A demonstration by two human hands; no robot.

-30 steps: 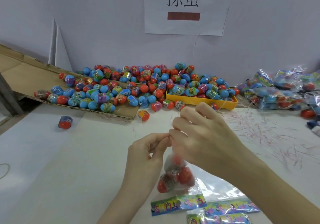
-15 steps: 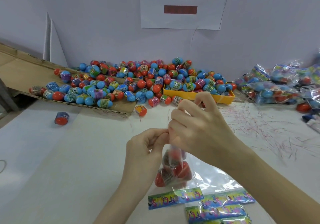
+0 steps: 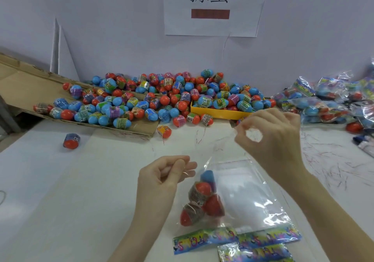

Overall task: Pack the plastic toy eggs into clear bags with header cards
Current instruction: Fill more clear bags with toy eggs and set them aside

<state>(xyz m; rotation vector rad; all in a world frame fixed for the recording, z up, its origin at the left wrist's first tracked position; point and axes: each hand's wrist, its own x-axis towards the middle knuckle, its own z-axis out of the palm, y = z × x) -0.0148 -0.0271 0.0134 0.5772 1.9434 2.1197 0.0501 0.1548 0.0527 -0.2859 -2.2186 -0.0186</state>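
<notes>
A clear bag (image 3: pixel 244 188) lies on the white table in front of me. Inside it are several toy eggs (image 3: pixel 202 199), red and blue. Its printed header card (image 3: pixel 204 239) points toward me. My left hand (image 3: pixel 162 176) pinches the bag's near-left top edge between thumb and fingers. My right hand (image 3: pixel 271 138) is raised above and to the right of the bag, thumb and forefinger pinching a thin clear strip (image 3: pixel 232 135) that trails toward the bag's mouth. More bags with header cards (image 3: pixel 257 251) lie at the bottom edge.
A big pile of loose eggs (image 3: pixel 141 99) spreads over a cardboard sheet (image 3: pixel 24 91) and a yellow tray (image 3: pixel 218 113) at the back. One egg (image 3: pixel 70 140) lies alone at left. Packed bags (image 3: pixel 332 101) are heaped at right. Thin red strips (image 3: pixel 332 160) litter the table.
My hands were together at the bag's mouth. The right hand has pulled up and to the right with the strip, and the bag now lies spread flat on the table.
</notes>
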